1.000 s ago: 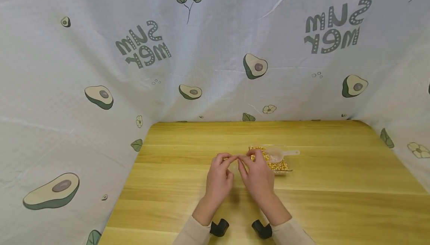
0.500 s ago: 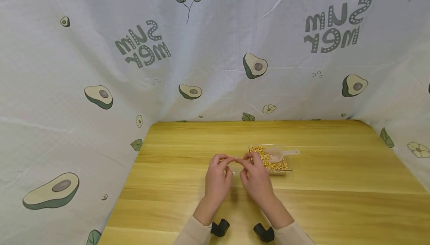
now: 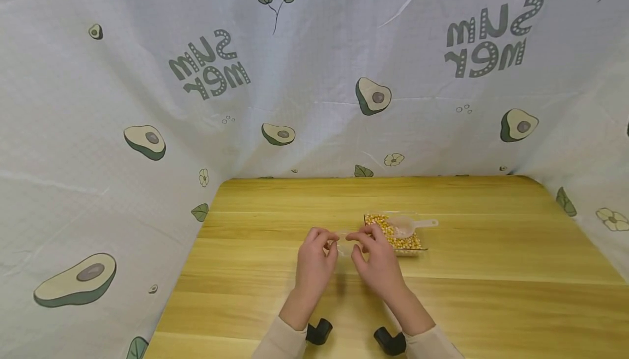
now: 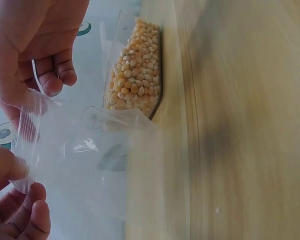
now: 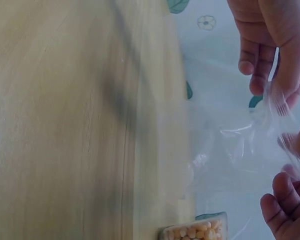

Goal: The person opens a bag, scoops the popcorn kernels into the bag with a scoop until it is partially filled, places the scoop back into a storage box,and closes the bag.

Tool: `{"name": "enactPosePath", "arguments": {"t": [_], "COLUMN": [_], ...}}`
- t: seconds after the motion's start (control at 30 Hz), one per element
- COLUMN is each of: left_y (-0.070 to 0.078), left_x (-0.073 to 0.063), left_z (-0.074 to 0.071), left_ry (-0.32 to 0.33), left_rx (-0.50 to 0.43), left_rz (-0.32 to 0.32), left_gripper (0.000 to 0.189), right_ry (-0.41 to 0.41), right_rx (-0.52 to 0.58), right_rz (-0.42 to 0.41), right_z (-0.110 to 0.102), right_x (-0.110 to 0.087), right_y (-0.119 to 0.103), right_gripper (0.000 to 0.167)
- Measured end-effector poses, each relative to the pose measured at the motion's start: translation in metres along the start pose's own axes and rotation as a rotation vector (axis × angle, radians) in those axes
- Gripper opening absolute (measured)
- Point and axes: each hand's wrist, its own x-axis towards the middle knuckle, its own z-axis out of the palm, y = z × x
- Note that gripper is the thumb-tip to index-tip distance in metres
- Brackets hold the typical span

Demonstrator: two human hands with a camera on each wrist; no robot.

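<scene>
Left hand (image 3: 313, 263): pinching upper edge of clear bag (image 4: 80, 160) between thumb and forefinger; remaining fingers loosely bent.
Right hand (image 3: 378, 263): pinching same edge, farther along; other fingers loosely bent too.
Bag: hanging between 2 hands, above table (image 3: 245, 293); no contents seen.
Change, past 0.5 s: fingertips nearly touching then; drawn apart now, with edge strip spanning the gap.
Meaning (judged): edge pulled out between 2 grips, likely working at the mouth; parted or sealed, cannot tell.
Tub (image 3: 409, 252): just beyond right hand; holding corn (image 3: 408, 242), with scoop (image 3: 404, 228) lying on top, handle past the rim.
Curtain (image 3: 314, 64): printed "summer", readable in 2 places, each mirrored and split over 2 lines; avocados, leaves and flowers around.
Brands, labels: none readable on bag, tub or scoop.
</scene>
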Motion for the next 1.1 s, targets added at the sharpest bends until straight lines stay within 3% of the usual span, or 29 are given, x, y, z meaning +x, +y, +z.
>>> {"name": "enactPosePath", "arguments": {"t": [0.33, 0.6, 0.77, 0.93, 1.1], "left_y": [-0.003, 0.001, 0.002, 0.002, 0.000], "left_x": [0.007, 0.015, 0.017, 0.018, 0.017], "left_z": [-0.006, -0.010, -0.009, -0.008, -0.005], "left_ry": [-0.012, 0.005, 0.013, -0.021, -0.029], "left_rx": [0.009, -0.112, -0.165, -0.223, -0.257], "left_rz": [0.010, -0.019, -0.094, -0.180, -0.217], "left_gripper": [0.021, 0.020, 0.014, 0.017, 0.019], "right_ry": [0.010, 0.020, 0.012, -0.016, -0.045], "right_rx": [-0.031, -0.019, 0.024, 0.078, 0.146], "right_rz": [-0.122, -0.145, -0.113, -0.039, 0.048], "right_z": [-0.011, -0.015, -0.016, -0.014, -0.013], "right_x": [0.008, 0.015, 0.014, 0.011, 0.009], "right_y": [0.003, 0.006, 0.008, 0.012, 0.015], "right_gripper": [0.022, 0.023, 0.026, 0.027, 0.026]}}
